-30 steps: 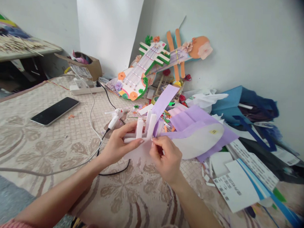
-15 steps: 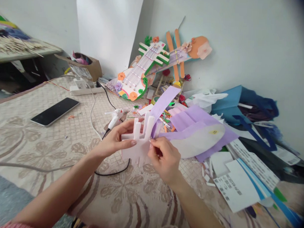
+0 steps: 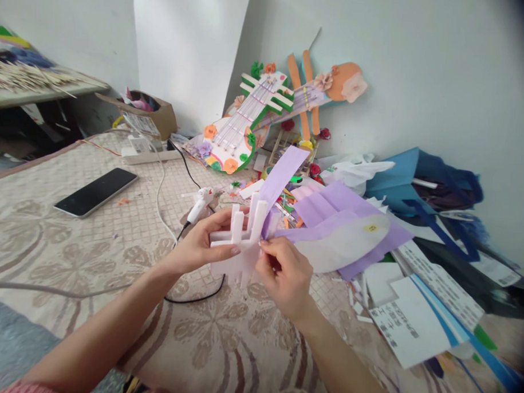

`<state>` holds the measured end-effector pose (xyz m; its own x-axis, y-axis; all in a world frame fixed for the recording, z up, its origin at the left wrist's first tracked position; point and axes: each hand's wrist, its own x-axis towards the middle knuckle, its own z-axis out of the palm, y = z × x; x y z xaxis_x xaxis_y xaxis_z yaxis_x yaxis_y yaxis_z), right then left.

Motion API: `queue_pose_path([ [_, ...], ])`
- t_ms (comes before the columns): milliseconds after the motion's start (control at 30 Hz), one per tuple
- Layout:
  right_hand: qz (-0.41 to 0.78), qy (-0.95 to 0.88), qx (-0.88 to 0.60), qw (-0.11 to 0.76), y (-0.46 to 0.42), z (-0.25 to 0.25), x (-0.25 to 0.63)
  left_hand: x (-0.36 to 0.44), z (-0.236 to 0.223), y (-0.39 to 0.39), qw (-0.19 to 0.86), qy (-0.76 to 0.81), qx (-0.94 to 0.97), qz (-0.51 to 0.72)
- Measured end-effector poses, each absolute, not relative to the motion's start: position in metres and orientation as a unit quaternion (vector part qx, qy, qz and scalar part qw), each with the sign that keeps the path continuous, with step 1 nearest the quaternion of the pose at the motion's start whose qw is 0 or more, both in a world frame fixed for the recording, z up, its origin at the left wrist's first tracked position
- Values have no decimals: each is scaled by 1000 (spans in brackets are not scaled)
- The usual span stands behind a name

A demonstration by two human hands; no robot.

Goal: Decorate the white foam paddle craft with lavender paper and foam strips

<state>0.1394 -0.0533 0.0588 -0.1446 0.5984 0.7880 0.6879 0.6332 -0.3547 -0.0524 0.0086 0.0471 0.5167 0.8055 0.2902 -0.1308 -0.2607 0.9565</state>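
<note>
My left hand [image 3: 209, 240] grips the head of a white foam-board instrument cutout [image 3: 232, 258], its thumb lying across the near face. Several peg-like prongs stand up from that piece. My right hand [image 3: 285, 272] is closed in a pinch at the cutout's edge, where a purple paper strip [image 3: 284, 177] meets the foam; the exact pinch point is partly hidden by the fingers. The strip's loose end sticks up and away to the right. Beyond my right hand a rounded white panel [image 3: 341, 245] with a yellow mark lies over purple paper [image 3: 330, 204]; its link to the cutout is hidden.
A white hot glue gun [image 3: 199, 206] lies beyond my left hand, with its cord [image 3: 198, 298] running under the work. A phone [image 3: 96, 192] rests at left. Decorated instruments [image 3: 247, 116] lean on the wall. Scraps, printed card [image 3: 408, 322] and a blue bag [image 3: 396, 172] crowd the right.
My left thumb has slid slightly right along the foam. The right hand's pinch stays at the same spot, and the view has shifted very slightly.
</note>
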Motion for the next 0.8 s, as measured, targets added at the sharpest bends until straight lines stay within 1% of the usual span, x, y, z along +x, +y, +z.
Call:
queue_pose_path([
  [800,-48,-760,-425,490,-53,59,140,-52,49,6,547,249,678,423],
])
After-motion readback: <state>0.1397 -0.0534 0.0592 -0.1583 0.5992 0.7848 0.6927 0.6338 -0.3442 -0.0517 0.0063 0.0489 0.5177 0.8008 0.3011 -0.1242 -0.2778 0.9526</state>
